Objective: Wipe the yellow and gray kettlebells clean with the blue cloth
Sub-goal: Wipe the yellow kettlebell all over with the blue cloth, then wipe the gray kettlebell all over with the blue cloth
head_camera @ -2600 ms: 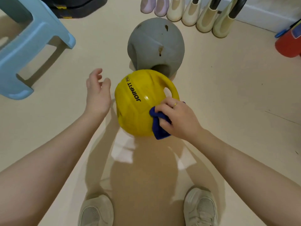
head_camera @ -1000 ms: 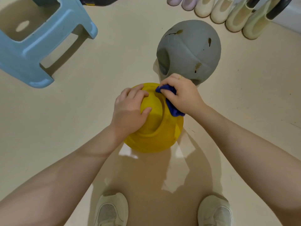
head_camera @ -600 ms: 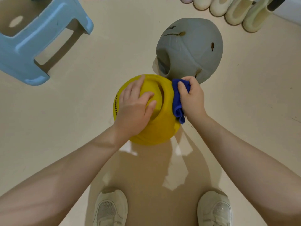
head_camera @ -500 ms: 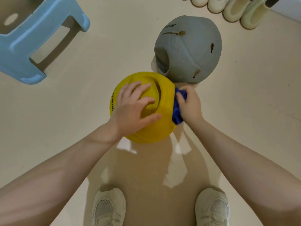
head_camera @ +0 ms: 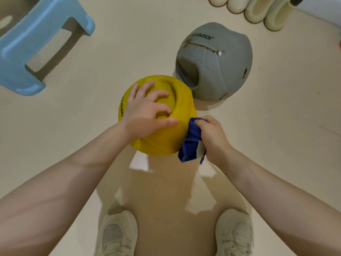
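Blue cloth point(head_camera: 191, 140) has slid down the yellow kettlebell's point(head_camera: 164, 133) right side.
Right hand point(head_camera: 212, 137) grips it; left hand point(head_camera: 145, 115) grasps the handle, which points up toward the gray kettlebell point(head_camera: 215, 61).

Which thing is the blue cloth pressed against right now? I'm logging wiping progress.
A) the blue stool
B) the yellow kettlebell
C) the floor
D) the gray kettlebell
B: the right hand grips the blue cloth against the side of the yellow kettlebell, which the left hand holds at its top; the gray kettlebell stands untouched behind.
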A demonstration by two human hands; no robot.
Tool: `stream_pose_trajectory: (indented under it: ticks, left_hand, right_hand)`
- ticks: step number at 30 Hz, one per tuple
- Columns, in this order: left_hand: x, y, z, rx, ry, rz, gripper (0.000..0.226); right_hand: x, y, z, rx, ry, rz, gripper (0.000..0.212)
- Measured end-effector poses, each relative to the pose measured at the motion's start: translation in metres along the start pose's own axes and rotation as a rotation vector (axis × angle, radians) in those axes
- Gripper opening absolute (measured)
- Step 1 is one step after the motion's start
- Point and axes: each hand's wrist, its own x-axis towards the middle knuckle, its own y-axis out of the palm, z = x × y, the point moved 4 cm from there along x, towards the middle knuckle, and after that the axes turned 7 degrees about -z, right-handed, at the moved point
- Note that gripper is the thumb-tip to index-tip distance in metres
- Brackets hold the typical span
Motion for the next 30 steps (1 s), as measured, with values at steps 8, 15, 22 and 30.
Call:
stream_pose_trajectory:
  ticks: [8,15,22,30]
  left_hand:
    - [-0.006,-0.001,0.006,-0.134,-0.119,0.061,0.058]
    - [-0.017,-0.006,0.005,-0.076,-0.175,-0.072,0.054]
    - [0.011,-0.021,-0.056,-0.23,-0.053,-0.232,0.022]
    - [0.068,0.056,-0.143,-0.441,-0.418,0.226,0.036]
  right_hand:
    - [-0.054,0.034,0.023,-0.658,-1.236,-0.025,0.019]
    - [-0.058,0.03,0.005,-1.022,-1.622,0.348,0.023]
    - [-0.003,-0.102,0.05,-0.346,-0.932,-0.354,0.03]
    - [0.101,-0.208,0.096,-0.343,-0.452,-0.218,0.052]
